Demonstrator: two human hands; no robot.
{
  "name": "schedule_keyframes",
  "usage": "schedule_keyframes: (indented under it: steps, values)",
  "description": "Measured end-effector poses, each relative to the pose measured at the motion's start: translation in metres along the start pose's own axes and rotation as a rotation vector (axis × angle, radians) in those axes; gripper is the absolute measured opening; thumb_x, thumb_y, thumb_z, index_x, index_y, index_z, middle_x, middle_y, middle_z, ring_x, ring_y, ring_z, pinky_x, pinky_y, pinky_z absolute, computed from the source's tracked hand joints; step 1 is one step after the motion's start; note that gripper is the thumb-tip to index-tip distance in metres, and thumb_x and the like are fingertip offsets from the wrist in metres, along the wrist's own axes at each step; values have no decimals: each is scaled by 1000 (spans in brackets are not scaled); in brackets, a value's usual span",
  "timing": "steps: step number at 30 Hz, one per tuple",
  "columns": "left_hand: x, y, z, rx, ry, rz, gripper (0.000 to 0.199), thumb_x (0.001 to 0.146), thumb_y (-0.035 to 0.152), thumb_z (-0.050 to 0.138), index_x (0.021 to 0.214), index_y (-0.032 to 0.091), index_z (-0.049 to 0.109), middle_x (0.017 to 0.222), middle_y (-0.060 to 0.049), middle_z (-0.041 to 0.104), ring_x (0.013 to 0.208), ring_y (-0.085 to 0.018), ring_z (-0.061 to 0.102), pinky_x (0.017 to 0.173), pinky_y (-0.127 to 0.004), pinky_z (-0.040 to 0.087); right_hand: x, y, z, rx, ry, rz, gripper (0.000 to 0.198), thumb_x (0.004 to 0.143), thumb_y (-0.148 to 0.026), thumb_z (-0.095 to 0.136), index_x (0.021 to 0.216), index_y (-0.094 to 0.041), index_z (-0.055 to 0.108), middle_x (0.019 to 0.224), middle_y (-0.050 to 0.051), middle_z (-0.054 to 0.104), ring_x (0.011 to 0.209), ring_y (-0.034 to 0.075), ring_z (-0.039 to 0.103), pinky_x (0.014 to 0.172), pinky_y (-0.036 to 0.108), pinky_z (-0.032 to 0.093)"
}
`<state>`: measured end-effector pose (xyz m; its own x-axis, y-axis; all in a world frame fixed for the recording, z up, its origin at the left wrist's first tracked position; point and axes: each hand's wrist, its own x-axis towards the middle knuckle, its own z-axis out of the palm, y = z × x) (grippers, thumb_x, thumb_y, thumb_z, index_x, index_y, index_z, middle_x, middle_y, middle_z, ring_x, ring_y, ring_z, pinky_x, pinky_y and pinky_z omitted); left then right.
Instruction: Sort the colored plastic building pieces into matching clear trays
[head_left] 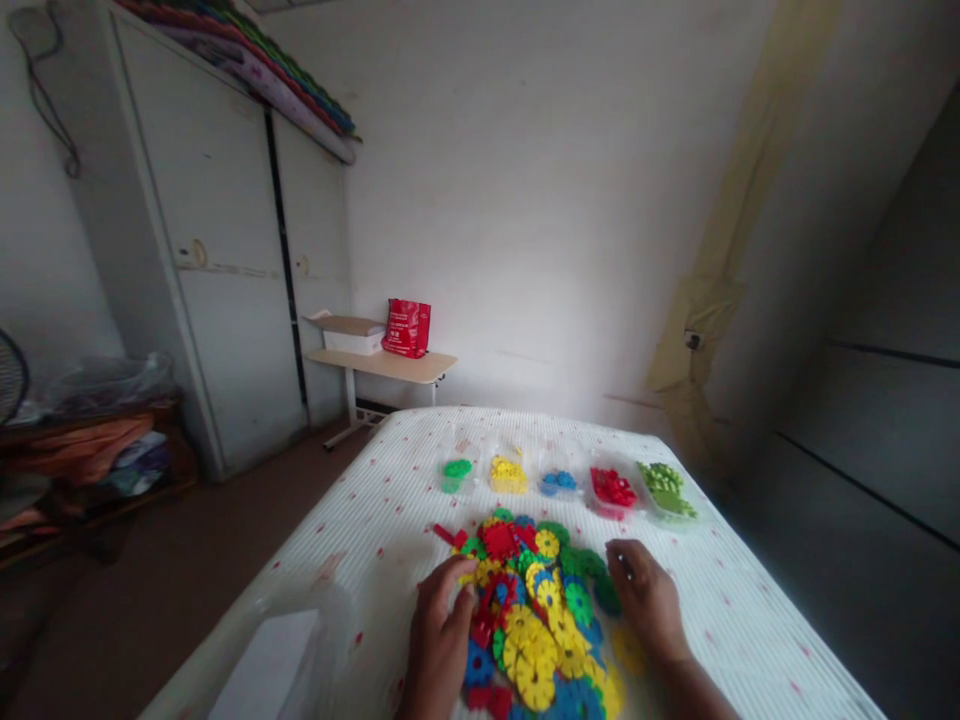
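A heap of flat, notched plastic discs (531, 645) in yellow, red, green and blue lies on the cloth between my hands. My left hand (441, 635) rests at the heap's left edge, thumb and forefinger apart, fingertips close to yellow and red pieces. At the right edge, beside some green discs (581, 560), is my right hand (651, 603). Its fingers are curled in towards the thumb; whatever they hold, if anything, is hidden. A red straight piece (448, 535) lies at the heap's upper left.
Beyond the heap stand clear tubs with green (456, 475), yellow (508, 474), blue (559, 483), red (613, 488) and light green pieces (667, 490). A clear container with a white block (266, 665) is at the near left. A side table (390, 364) bears a red bag (407, 328).
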<state>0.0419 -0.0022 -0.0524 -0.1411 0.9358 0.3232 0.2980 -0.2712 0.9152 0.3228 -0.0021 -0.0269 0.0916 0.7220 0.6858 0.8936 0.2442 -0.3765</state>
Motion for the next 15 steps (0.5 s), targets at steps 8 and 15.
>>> schedule_keyframes:
  steps: [8,15]
  values:
    - [7,18,13,241,-5,192,28,75,40,52,91,21,66,95,-7,68,91,-22,62,83,-36,49,-2,-15,4,-9,-44,-51,25,86,-26,38,79,-17,61,74,6,63,68,14,60,62,22,46]
    - [-5,21,13,553,-106,281,36,67,38,61,99,23,65,98,-6,69,88,-22,63,80,-35,50,-2,-43,10,-8,-140,-73,23,86,-20,39,79,-17,61,76,6,61,74,14,58,68,22,45]
